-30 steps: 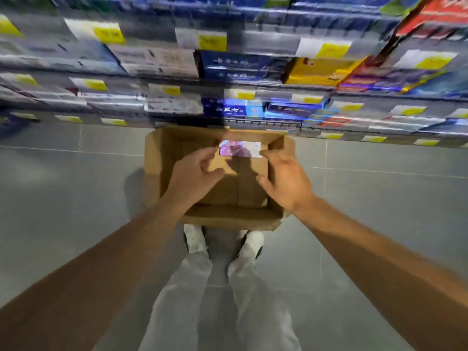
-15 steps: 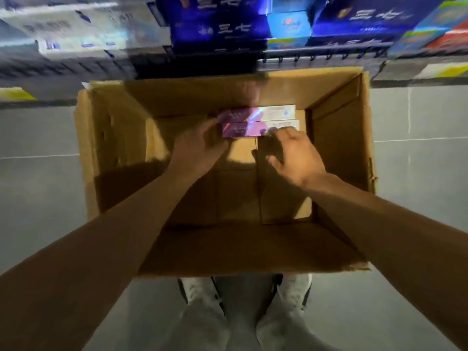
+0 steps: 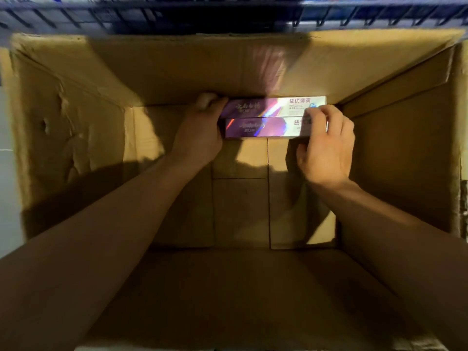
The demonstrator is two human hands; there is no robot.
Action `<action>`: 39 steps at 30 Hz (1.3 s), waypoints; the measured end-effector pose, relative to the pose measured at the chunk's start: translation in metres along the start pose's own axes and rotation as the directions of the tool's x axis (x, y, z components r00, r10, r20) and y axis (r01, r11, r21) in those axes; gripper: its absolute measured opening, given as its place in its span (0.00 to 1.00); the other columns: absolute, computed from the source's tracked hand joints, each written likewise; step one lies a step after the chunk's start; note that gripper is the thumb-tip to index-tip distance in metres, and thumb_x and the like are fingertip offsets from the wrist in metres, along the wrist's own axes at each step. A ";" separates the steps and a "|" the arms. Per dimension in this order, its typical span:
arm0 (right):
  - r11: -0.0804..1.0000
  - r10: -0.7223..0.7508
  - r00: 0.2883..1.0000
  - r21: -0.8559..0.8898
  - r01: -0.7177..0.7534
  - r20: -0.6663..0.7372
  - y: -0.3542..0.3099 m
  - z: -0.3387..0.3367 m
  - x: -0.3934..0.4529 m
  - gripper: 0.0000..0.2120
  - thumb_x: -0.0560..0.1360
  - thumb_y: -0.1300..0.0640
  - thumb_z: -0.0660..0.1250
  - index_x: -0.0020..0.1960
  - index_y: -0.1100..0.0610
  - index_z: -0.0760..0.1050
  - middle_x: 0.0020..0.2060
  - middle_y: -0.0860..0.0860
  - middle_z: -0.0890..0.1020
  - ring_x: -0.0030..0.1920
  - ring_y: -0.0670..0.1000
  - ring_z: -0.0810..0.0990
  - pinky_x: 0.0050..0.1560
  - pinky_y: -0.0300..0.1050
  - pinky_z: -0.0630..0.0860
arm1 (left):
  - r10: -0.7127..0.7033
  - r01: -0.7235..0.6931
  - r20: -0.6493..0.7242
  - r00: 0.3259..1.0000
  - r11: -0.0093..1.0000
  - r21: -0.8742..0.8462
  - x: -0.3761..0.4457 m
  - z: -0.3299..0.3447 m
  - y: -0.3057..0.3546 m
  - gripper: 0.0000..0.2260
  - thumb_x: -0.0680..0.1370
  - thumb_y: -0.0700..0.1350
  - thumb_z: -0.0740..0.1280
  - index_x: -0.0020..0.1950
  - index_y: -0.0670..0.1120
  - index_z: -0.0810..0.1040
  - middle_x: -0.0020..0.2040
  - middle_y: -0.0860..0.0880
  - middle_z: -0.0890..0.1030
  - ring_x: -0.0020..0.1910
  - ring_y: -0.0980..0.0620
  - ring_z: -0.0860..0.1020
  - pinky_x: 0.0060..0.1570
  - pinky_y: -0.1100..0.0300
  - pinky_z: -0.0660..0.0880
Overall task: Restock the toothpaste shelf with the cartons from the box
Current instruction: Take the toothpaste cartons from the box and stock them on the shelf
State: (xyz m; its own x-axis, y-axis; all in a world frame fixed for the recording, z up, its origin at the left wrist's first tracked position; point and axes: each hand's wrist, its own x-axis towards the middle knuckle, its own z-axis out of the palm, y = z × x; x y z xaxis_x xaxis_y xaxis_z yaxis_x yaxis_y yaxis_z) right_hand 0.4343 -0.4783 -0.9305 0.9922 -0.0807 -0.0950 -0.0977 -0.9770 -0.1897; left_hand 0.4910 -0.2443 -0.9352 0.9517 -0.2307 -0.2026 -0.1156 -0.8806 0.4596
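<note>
An open cardboard box (image 3: 76, 138) fills the head view. Two purple-and-white toothpaste cartons lie side by side against its far wall: the far carton (image 3: 273, 106) and the near carton (image 3: 263, 126). My left hand (image 3: 200, 133) curls round their left ends, fingers wrapped over the far carton's end. My right hand (image 3: 326, 145) grips their right ends, fingers on top and thumb under the near carton. Both forearms reach down into the box.
The box floor (image 3: 240, 209) around the cartons is bare cardboard with a taped seam. A dark wire shelf edge (image 3: 228, 13) runs just beyond the box's far wall, with blue packs above it. Grey floor tile (image 3: 5, 158) shows at the left.
The view has dropped much closer into the box. Both hands have closed round the ends of the two cartons, where before they were just reaching them.
</note>
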 end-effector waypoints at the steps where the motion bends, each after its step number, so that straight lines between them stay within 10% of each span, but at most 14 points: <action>1: 1.000 0.020 1.000 0.007 -0.020 0.004 0.001 0.001 -0.002 0.30 0.67 0.60 0.70 0.68 0.58 0.66 0.66 0.59 0.69 0.63 0.61 0.67 0.62 0.53 0.67 | -0.002 0.002 -0.004 1.000 1.000 0.031 -0.001 0.001 0.000 0.22 0.73 0.39 0.60 0.67 0.42 0.72 0.64 0.39 0.72 0.60 0.38 0.71 0.63 0.53 0.65; 21: 0.886 0.240 0.906 0.302 -0.351 0.349 0.014 -0.022 -0.052 0.19 0.70 0.61 0.72 0.59 0.56 0.72 0.57 0.54 0.75 0.58 0.55 0.75 0.55 0.49 0.73 | -0.158 0.165 0.046 0.986 0.959 -0.230 -0.044 -0.023 0.021 0.21 0.75 0.45 0.69 0.66 0.43 0.71 0.59 0.44 0.80 0.57 0.45 0.78 0.54 0.60 0.70; 32: 0.894 0.185 0.951 0.361 -0.267 0.246 -0.063 -0.249 -0.109 0.25 0.77 0.55 0.67 0.71 0.49 0.65 0.59 0.52 0.76 0.57 0.48 0.73 0.54 0.37 0.68 | -0.289 0.280 -0.050 0.956 0.950 -0.140 -0.136 -0.225 0.081 0.21 0.80 0.47 0.63 0.72 0.47 0.68 0.65 0.43 0.74 0.62 0.45 0.73 0.63 0.58 0.67; 39: 0.900 0.215 0.965 0.354 -0.255 0.148 -0.092 -0.439 -0.147 0.19 0.75 0.53 0.67 0.66 0.51 0.72 0.54 0.55 0.80 0.55 0.56 0.77 0.56 0.46 0.73 | -0.333 0.311 -0.088 0.939 0.930 -0.198 -0.211 -0.391 0.170 0.21 0.78 0.48 0.65 0.70 0.46 0.71 0.62 0.42 0.76 0.60 0.45 0.74 0.58 0.58 0.68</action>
State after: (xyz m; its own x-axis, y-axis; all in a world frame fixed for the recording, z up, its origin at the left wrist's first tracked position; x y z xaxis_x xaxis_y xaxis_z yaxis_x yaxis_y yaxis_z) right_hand 0.3312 -0.4636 -0.4702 0.9253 -0.2590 -0.2769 -0.3681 -0.7885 -0.4928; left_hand 0.3815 -0.1830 -0.4763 0.9571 0.1127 -0.2671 0.2447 -0.8082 0.5357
